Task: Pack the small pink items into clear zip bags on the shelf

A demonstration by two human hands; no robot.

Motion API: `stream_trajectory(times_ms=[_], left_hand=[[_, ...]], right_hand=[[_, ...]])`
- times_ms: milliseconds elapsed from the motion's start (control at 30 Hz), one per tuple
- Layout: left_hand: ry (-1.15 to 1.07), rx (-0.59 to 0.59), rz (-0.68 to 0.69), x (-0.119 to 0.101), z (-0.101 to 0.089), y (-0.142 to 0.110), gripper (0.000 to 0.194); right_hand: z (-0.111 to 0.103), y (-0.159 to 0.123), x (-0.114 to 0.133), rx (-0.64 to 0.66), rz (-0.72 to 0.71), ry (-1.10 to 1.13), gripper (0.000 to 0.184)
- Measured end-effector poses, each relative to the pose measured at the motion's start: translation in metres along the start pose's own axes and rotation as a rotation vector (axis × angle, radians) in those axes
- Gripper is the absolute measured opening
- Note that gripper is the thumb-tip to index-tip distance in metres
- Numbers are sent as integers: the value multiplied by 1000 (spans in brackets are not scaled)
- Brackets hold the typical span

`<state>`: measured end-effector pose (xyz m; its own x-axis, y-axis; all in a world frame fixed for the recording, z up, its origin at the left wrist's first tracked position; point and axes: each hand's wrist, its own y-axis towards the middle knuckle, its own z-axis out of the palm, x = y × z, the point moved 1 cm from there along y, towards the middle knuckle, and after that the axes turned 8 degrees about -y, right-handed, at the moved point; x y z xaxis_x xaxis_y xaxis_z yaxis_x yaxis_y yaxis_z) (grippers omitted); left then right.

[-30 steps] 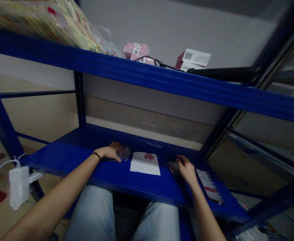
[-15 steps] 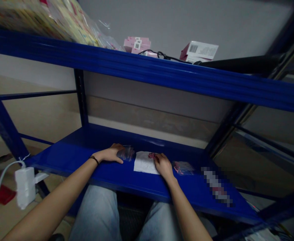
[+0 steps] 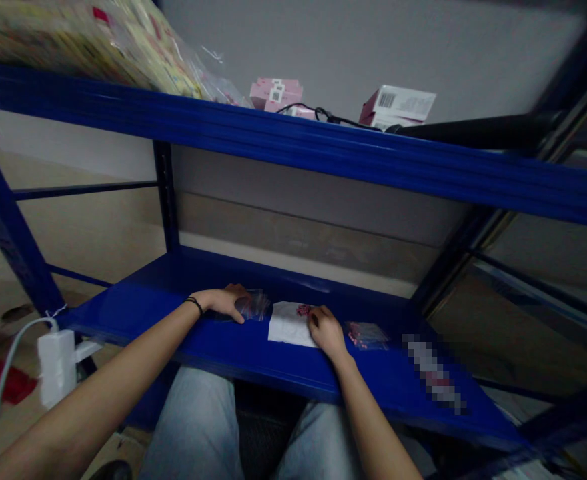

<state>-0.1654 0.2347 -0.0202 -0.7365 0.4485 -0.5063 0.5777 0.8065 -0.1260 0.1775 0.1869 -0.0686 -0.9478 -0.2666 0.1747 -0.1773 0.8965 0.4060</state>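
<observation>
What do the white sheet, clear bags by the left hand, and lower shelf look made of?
White sheet: likely matte paper, thin and flat without shine; cloth not ruled out.
Clear bags: probably glossy plastic film, see-through with bright glints.
Lower shelf: perhaps painted metal, smooth blue with soft sheen.

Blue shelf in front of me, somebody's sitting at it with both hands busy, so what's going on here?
A person sits at the blue shelf. Their left hand lies by some clear plastic bags, thumb spread. The right hand is over the right side of a white sheet, fingertips by small red pieces; whether it grips any is unclear. Right of it lies a clear bag with pink pieces.
</observation>
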Motion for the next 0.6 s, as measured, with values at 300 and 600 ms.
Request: stream_trajectory(times_ms=[300, 600], left_hand=[[-152, -250, 7, -9, -2, -11, 73], [-816, -534, 111, -76, 58, 1, 60]], right_hand=[[4, 1, -4, 0, -52, 9, 19], [-2, 3, 0, -31, -36, 104, 20]])
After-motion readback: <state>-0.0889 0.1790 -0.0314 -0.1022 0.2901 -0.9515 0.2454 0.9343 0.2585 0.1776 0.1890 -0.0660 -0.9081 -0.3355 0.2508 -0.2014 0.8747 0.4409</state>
